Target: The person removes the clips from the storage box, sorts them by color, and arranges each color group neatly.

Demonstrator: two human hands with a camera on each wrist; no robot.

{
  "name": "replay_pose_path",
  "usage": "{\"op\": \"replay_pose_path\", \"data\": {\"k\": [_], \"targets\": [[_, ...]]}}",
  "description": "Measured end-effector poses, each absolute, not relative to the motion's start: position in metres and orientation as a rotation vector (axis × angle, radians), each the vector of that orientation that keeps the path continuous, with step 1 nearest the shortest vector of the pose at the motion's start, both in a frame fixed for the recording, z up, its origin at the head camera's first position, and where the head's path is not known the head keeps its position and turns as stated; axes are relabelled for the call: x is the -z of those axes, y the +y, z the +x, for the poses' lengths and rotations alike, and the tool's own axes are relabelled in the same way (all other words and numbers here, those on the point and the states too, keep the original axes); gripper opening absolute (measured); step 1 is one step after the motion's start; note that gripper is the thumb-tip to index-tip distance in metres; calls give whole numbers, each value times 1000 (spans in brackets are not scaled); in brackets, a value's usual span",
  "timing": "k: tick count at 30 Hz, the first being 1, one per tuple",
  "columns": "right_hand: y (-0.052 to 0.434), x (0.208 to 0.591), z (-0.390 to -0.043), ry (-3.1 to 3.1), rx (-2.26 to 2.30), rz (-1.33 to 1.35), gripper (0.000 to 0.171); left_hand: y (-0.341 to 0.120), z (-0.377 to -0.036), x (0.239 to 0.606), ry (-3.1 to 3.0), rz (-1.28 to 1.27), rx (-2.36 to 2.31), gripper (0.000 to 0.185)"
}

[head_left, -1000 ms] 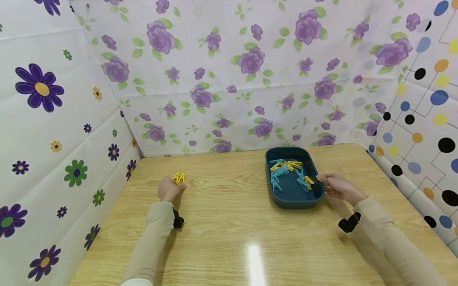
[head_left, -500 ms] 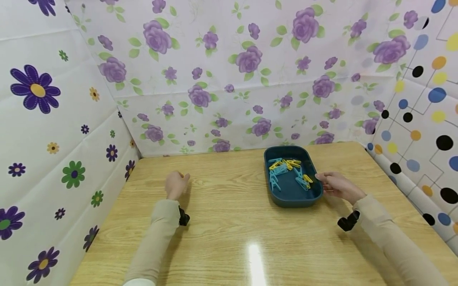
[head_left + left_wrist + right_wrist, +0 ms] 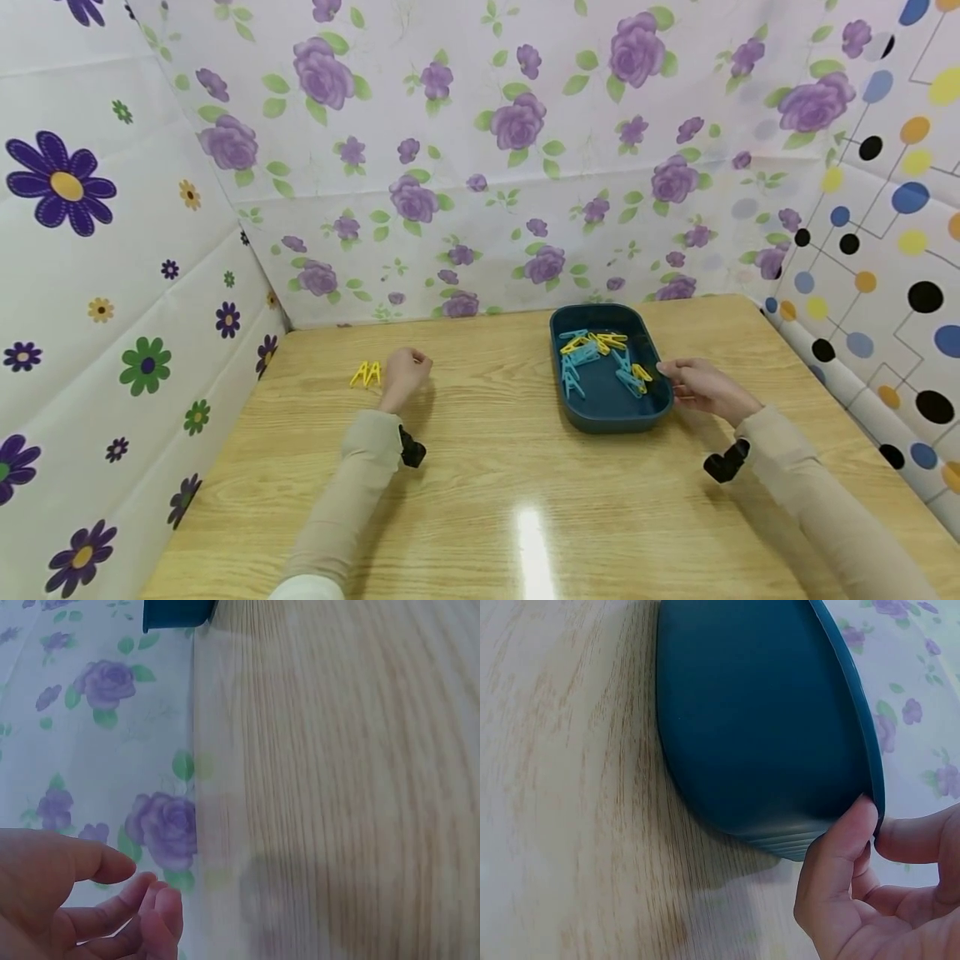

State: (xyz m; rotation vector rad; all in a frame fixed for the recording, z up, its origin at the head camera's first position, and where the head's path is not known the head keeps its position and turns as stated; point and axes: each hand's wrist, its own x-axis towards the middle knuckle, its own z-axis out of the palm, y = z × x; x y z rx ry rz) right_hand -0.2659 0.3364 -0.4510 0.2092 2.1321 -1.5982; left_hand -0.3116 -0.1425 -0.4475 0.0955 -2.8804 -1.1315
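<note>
A person in beige sleeves works at a pale wooden surface [image 3: 480, 500] walled by flower-printed and dotted sheets. The right hand [image 3: 701, 387] rests at the near right rim of a dark teal tray [image 3: 600, 417]; the right wrist view shows thumb and forefinger pinching that rim, so this grip is clamped on the tray. Inside the tray lies a loose heap of blue and yellow clothes pegs [image 3: 600, 358]. Well apart from it, toward the left side of the surface, a small pair of yellow pegs [image 3: 365, 374] lies on the wood. The left hand [image 3: 405, 377] hovers just beside those pegs, to their right, holding nothing; the left wrist view shows its fingers [image 3: 112, 915] loosely curled and relaxed, its grip apart. A small black camera unit is strapped at each wrist. A bright glare patch [image 3: 531, 533] sits on the near part of the surface between the two forearms.
</note>
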Motion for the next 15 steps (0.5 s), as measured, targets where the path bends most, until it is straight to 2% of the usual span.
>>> {"op": "replay_pose_path", "data": {"k": [15], "targets": [[338, 454, -268, 2117, 1627, 214, 66, -115, -312, 453, -2869, -51, 1209, 19]]}}
